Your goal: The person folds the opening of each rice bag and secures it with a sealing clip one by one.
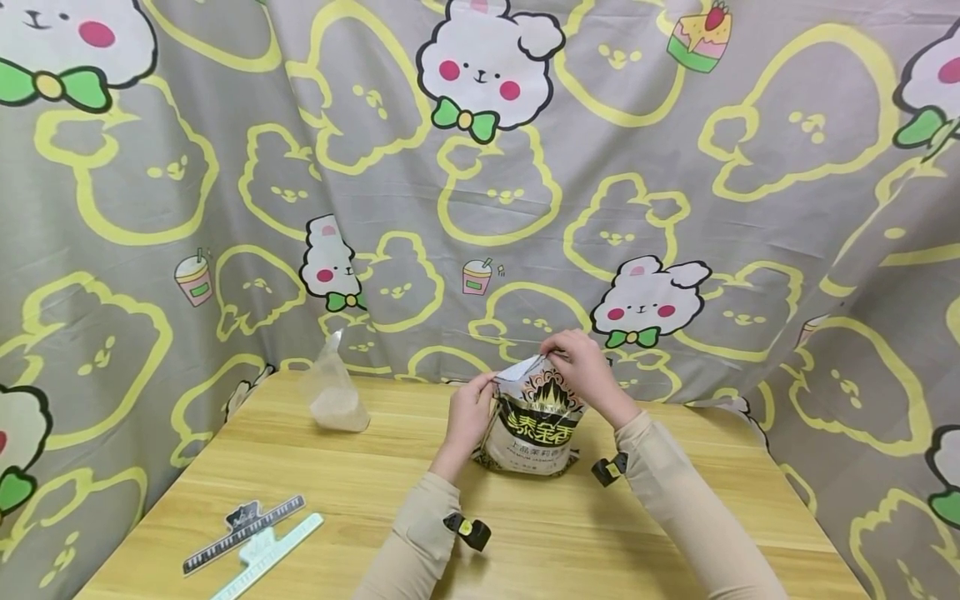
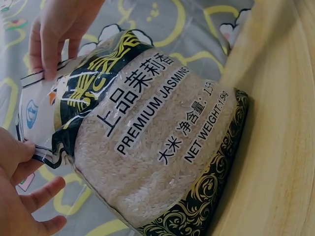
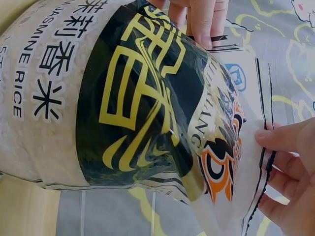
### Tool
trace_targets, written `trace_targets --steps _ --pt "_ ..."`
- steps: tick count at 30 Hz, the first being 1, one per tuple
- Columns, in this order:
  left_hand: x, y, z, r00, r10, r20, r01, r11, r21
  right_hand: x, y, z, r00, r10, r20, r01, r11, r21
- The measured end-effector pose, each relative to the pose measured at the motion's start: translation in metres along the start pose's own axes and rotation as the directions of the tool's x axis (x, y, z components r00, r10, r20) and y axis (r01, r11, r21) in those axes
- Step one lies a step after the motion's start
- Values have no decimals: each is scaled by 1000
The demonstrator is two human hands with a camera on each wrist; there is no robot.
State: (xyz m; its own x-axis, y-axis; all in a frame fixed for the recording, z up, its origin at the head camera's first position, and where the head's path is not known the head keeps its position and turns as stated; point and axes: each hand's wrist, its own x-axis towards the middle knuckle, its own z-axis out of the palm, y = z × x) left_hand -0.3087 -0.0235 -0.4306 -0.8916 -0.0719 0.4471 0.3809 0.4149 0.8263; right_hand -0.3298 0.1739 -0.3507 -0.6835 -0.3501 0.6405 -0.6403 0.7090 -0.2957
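Observation:
A bag of jasmine rice (image 1: 534, 433) stands upright on the wooden table, its clear front showing white grains between dark, gold-patterned bands. My left hand (image 1: 471, 410) pinches the left corner of its top edge between thumb and fingers. At the opposite corner, my right hand (image 1: 585, 367) pinches the same edge and sits a little higher. The top of the bag (image 3: 251, 98) is stretched between both hands and partly folded over, its pale side showing. In the left wrist view, the lower fingers (image 2: 44, 194) of the left hand are spread beside the bag.
A clear plastic bag (image 1: 339, 404) with white contents stands at the back left of the table (image 1: 375, 517). Front left lie a black piano-key clip (image 1: 243, 533) and a mint-green clip (image 1: 270, 554). A patterned curtain (image 1: 517, 208) hangs right behind the table.

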Motion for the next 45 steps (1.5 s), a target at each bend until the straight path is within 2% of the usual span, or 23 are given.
trace_targets --steps 7,12,16,20,23,27,28,33,37,45 --pt "0 -4 -1 1000 4 2 -4 1000 -9 0 1 0 1000 -10 -10 10 1000 21" --pt "4 -7 -6 998 -14 54 20 994 -110 0 1 -4 1000 16 3 -16 999 51" --pt "7 -4 -11 994 -60 88 77 975 -210 -2 3 -5 997 75 36 -77 994 80" --pt "9 0 -13 994 -75 78 92 963 -252 -3 2 -8 990 137 34 -140 983 120" --pt "10 6 -16 995 -68 71 84 960 -266 -3 3 -8 988 150 27 -153 981 119" --pt "11 6 -18 995 -68 71 86 949 -302 -1 5 -6 987 159 37 -162 982 100" --pt "13 1 -16 995 -72 68 90 947 -309 -1 5 -6 985 166 42 -170 980 99" --pt "16 -1 -17 991 -106 86 127 946 -298 0 4 -6 976 204 72 -210 974 88" --pt "21 -1 -17 987 -111 116 138 957 -257 0 4 -6 973 215 81 -222 971 88" --pt "37 10 -18 981 -39 192 78 977 -198 0 6 -6 980 189 68 -194 978 74"
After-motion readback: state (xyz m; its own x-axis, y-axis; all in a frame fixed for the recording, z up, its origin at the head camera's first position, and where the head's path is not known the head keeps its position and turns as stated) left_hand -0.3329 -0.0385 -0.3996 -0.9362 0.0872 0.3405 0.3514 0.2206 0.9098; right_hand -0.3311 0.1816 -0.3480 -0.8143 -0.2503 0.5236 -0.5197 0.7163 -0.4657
